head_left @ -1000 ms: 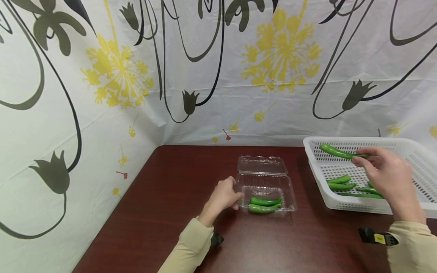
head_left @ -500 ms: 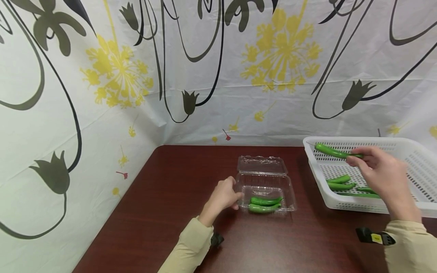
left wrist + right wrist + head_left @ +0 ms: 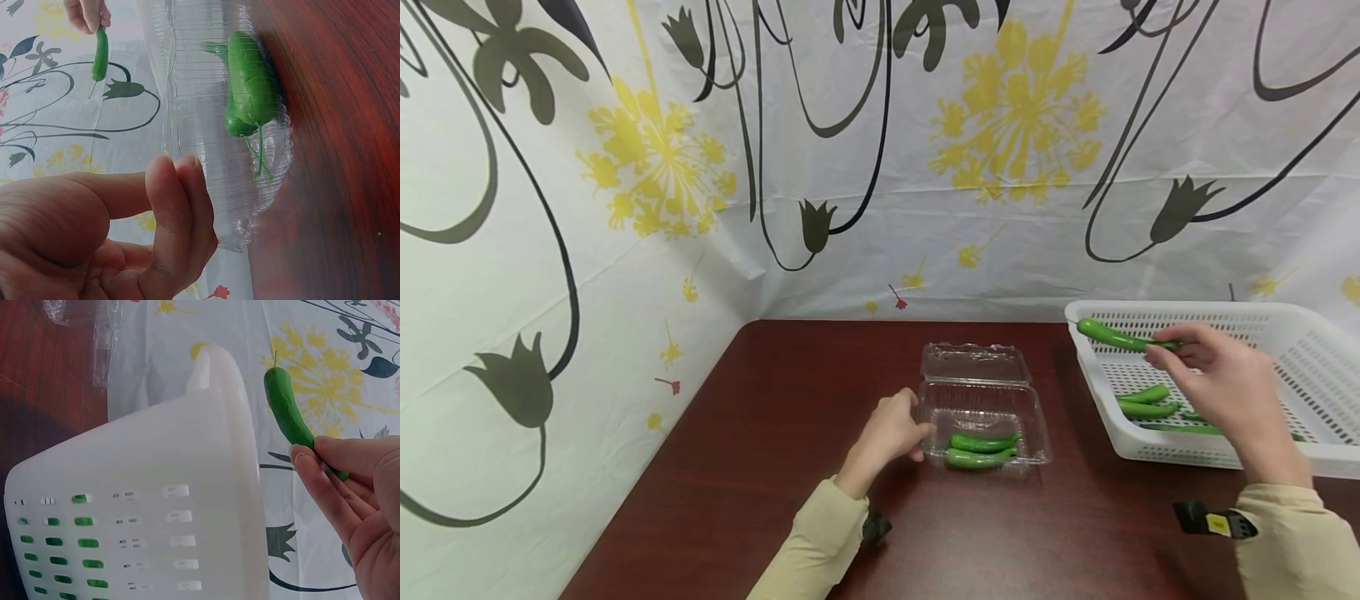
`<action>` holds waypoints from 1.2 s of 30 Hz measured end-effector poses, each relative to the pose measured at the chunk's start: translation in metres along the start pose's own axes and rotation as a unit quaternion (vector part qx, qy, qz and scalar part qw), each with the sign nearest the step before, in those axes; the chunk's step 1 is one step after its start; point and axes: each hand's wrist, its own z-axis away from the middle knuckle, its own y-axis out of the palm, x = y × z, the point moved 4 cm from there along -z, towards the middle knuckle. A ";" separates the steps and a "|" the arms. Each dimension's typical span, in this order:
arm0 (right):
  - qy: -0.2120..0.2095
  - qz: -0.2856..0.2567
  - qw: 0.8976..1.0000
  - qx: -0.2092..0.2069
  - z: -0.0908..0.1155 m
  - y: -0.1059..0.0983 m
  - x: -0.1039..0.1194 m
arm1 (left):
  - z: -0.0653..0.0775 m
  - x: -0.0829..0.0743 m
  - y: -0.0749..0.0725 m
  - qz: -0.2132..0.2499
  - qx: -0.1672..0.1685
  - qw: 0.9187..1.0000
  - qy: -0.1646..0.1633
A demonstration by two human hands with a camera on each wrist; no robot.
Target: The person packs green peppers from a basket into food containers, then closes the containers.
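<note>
Between thumb and fingers, my right hand [image 3: 1228, 383] pinches the tip end of a green chili pepper [image 3: 1108, 335]. Its stem end points left, above the far left corner of the white plastic basket [image 3: 1150, 447]. In the right wrist view that chili pepper [image 3: 285, 403] shows beyond the basket rim. My left hand [image 3: 891, 429] holds the left rim of a clear plastic clamshell box [image 3: 1040, 417], whose lid [image 3: 976, 363] is folded back. Two green chili peppers [image 3: 982, 458] lie side by side near the box's front. The left wrist view shows them [image 3: 252, 81] through its clear wall.
Several more green chili peppers [image 3: 1148, 409] lie in the basket, partly hidden by my right hand. Box and basket stand apart on a dark red-brown table [image 3: 805, 417]. A patterned white sheet [image 3: 865, 217] hangs behind and to the left.
My right hand has moved slightly left over the basket, carrying the chili pepper with it. The left hand and the clamshell box stay where they were.
</note>
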 end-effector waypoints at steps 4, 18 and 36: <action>-0.010 -0.007 1.000 0.005 0.000 0.002 0.001 | 0.000 0.000 0.000 -0.001 0.002 1.000 -0.003; -0.065 -0.016 0.998 0.016 0.001 0.016 0.015 | 0.001 0.000 0.000 -0.002 0.003 1.000 -0.006; -0.080 -0.003 0.996 0.045 0.002 0.029 0.022 | 0.001 -0.001 -0.001 -0.001 0.003 1.000 -0.009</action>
